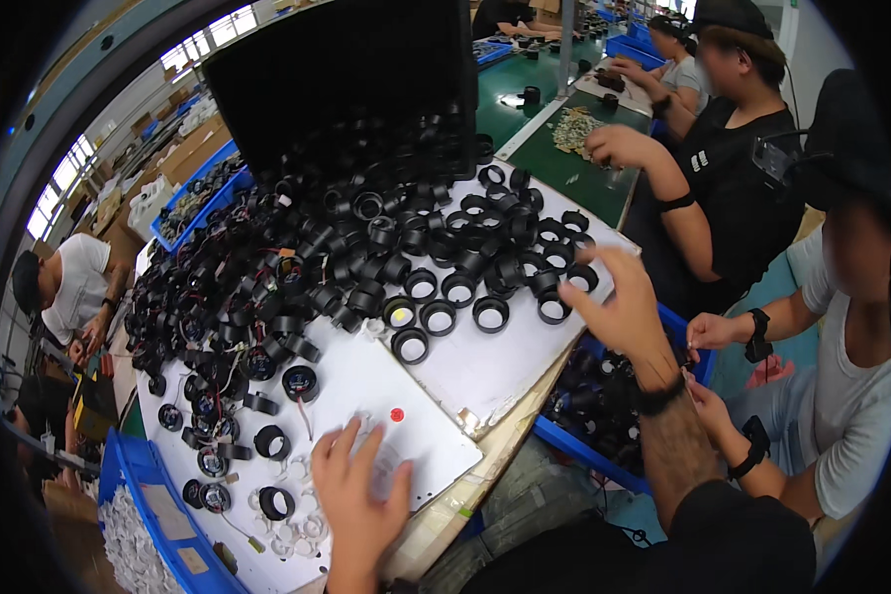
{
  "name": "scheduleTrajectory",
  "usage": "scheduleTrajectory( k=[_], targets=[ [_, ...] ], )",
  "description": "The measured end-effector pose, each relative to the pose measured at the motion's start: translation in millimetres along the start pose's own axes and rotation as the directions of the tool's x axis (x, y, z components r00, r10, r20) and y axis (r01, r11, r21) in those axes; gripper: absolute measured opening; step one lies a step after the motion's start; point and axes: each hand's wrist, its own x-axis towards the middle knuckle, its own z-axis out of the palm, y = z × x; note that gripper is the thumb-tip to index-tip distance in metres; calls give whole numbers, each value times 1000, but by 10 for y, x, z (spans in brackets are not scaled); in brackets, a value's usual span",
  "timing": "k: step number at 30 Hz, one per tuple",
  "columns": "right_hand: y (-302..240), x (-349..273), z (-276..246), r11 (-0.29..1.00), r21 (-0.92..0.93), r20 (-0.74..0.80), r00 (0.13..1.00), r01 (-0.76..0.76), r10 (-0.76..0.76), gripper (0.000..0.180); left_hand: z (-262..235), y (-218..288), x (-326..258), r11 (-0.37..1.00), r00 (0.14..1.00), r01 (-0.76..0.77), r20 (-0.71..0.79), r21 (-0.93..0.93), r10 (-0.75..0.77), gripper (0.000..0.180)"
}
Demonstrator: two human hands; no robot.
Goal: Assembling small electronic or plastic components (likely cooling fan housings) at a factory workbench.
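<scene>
My left hand point(358, 487) is over the near edge of a white board point(406, 381), fingers spread, with nothing visible in it. Beside it lie small clear-white plastic pieces point(302, 530) and a black ring point(276, 503). To the right, my right hand point(619, 307) reaches to the edge of a group of black plastic rings point(490, 314). Its thumb and forefinger are apart around one black ring point(582, 277); whether they touch it, I cannot tell. Left of the rings is a heap of black round parts with wires point(218, 297).
A blue bin of black parts point(574, 450) stands below my right forearm. At lower left, a blue bin point(158, 495) holds white pieces. A large black box point(342, 89) tips over the heap. Co-workers sit close at right, one hand point(718, 332) near the bin.
</scene>
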Motion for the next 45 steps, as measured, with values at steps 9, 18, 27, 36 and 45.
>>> scheduleTrajectory(
  k=[9, 18, 27, 36, 45],
  targets=[
    [185, -97, 1042, 996, -86, 50, 999, 8, -3, 44, 267, -242, 89, 924, 975, 113, 136, 366, -173, 45],
    [-439, -303, 1378, 998, 25, 125, 990, 57, -60, 27, 36, -374, 18, 928, 993, 95, 29, 361, -113, 30],
    [-1058, 242, 1161, 945, 73, -121, 943, 320, -310, 8, -257, -600, 502, 980, 980, -11, -194, 199, 50, 16],
    [-1430, 659, 2023, 915, -318, 614, 789, 249, -1, 13, -217, -740, 427, 974, 968, 106, -246, 202, -55, 19],
    [-1667, 603, 1491, 976, -119, 603, 794, 184, -76, 16, -51, -693, 1038, 824, 925, 287, 81, 489, -371, 56]
  ],
)
